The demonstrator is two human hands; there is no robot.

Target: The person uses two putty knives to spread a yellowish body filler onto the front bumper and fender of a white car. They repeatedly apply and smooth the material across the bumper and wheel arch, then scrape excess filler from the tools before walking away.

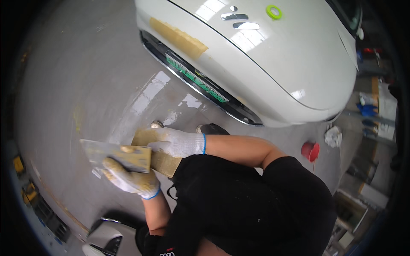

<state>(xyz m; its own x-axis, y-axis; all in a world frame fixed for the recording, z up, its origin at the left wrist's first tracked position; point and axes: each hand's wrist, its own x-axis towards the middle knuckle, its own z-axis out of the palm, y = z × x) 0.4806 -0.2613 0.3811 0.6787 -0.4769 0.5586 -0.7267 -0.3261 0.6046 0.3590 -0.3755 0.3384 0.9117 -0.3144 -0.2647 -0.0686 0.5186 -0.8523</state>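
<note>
- Your left hand, in a white glove with blue cuff, is closed on a clear flat sheet; the thumb side lies over its lower edge, the other fingers are mostly hidden; the sheet is smeared with yellowish paste and is before your body, above the floor.
- Your right hand, gloved also, has hold of a tan flat piece; its fingers are nearly straight across it and cover its middle; the thumb I cannot see; the sheet overlaps this piece at one edge, but whether they touch I cannot tell.
- Just past the right hand, your shoes stand on the grey floor.
- At the lower left, the front of another car is near your left arm; take notice of it.
- Farther, the white car stands across your front; its bumper carries a tan patch; on the hood lie shiny metal strips and a green tape roll.
- Beside this car, a red bucket and a crumpled white bundle occupy the floor.
</note>
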